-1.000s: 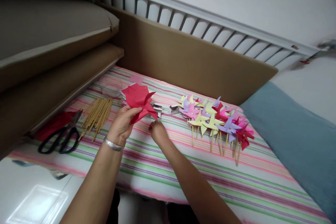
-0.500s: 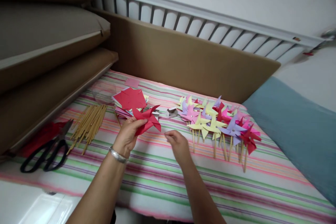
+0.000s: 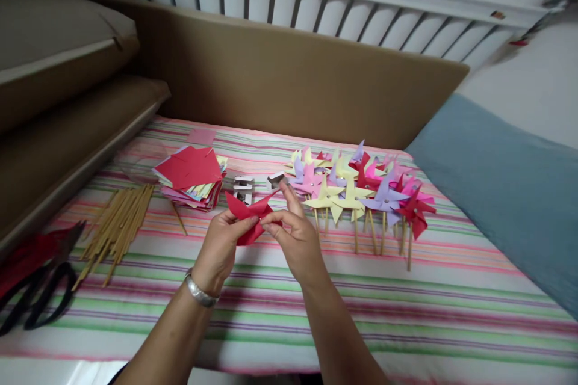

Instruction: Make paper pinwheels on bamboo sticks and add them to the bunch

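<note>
My left hand (image 3: 221,243) grips a folded red paper pinwheel head (image 3: 247,213) from the left, above a striped cloth (image 3: 343,307). My right hand (image 3: 295,234) pinches the same red paper from the right, thumb and fingers closed at its centre. A stack of cut paper squares (image 3: 192,177), red on top, lies just left of the hands. Two small metal pieces (image 3: 244,187) sit beyond the hands. A group of finished pinwheels on sticks (image 3: 356,189), yellow, purple, pink and red, lies to the right.
A bundle of wooden sticks (image 3: 115,225) lies at the left. Black scissors (image 3: 40,289) rest on red paper at the far left edge. Brown cushions (image 3: 58,66) are stacked on the left, a brown board (image 3: 289,78) stands behind, and a blue cloth (image 3: 501,192) lies on the right.
My right hand has come from the cloth to the red paper and closed on it. My left hand has carried the paper lower and rightward. The camera has tilted down.
</note>
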`<state>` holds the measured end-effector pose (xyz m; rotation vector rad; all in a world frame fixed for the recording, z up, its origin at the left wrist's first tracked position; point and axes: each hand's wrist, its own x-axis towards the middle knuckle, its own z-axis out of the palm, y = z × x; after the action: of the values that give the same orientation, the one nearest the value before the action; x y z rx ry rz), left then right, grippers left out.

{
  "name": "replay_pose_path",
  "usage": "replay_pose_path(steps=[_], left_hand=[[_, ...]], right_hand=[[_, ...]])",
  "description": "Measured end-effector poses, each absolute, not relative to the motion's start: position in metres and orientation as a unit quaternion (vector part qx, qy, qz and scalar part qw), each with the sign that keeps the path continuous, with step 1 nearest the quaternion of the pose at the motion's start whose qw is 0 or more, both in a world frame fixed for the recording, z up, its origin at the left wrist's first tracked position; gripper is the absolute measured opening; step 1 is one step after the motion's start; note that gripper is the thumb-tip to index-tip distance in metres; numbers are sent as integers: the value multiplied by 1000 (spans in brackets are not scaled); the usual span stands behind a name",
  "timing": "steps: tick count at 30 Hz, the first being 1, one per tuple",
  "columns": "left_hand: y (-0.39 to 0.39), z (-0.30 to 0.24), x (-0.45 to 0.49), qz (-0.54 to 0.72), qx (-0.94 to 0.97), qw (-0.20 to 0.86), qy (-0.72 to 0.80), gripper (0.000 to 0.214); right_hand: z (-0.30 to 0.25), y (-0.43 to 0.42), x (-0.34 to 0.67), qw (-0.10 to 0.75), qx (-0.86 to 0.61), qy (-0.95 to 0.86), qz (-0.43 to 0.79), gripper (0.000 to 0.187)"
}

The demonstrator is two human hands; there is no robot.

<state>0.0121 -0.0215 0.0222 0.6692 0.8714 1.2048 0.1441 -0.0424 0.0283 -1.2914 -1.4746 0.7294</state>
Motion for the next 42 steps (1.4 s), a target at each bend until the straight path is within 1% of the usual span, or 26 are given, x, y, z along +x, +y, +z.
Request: replay_pose_path(steps=[5,11,17,21,25,28,35,42], left_hand=[[-21,23,10,529,308,690,386,15],[-22,22,5,506,337,701,373,21],[-22,22,5,499,342,706,368,21],[-22,24,5,502,338,703,373,22],[-22,23,5,505,340,700,373,22],[-22,23,5,507,340,696,378,22],[-22,24,4,505,349,694,376,16],[-22,24,4,495,352,699,377,15]], right_hand=[[25,-42,147,489,-530,-613,323,13],[23,-40,146,495,-524,-606,335,10],[20,-39,147,494,-525,-600,347,7],[21,-40,147,495,-536,-603,322,6],[22,-41,146,491,-540,-630,267,8],[22,-42,145,488,-539,-637,254,9],[21,-43,145,484,-542,-626,283,8],[18,-41,144,502,-550,-569,348,5]])
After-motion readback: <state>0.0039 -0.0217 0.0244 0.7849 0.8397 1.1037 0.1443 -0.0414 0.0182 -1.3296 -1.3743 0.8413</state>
